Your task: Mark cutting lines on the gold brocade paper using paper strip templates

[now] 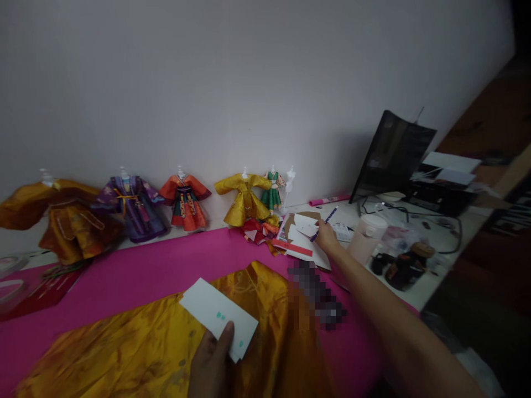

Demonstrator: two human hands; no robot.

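My left hand (212, 365) holds a white card (218, 317) with small green print, thumb on top, above a sheet of golden patterned fabric (145, 342) spread on pink cloth (166, 265). My right hand (326, 235) reaches forward to the far right and grips a purple pen (326, 221) over a pile of white and brown paper pieces (301, 229) with a red strip (292, 247).
Several miniature robes on small stands line the wall: brown-gold (66, 221), purple (133, 207), orange (185, 202), yellow (244, 199), green (271, 193). A dark monitor (390, 155), a white cup (367, 235), cables and dark items sit right. Tape rolls (10, 276) lie far left.
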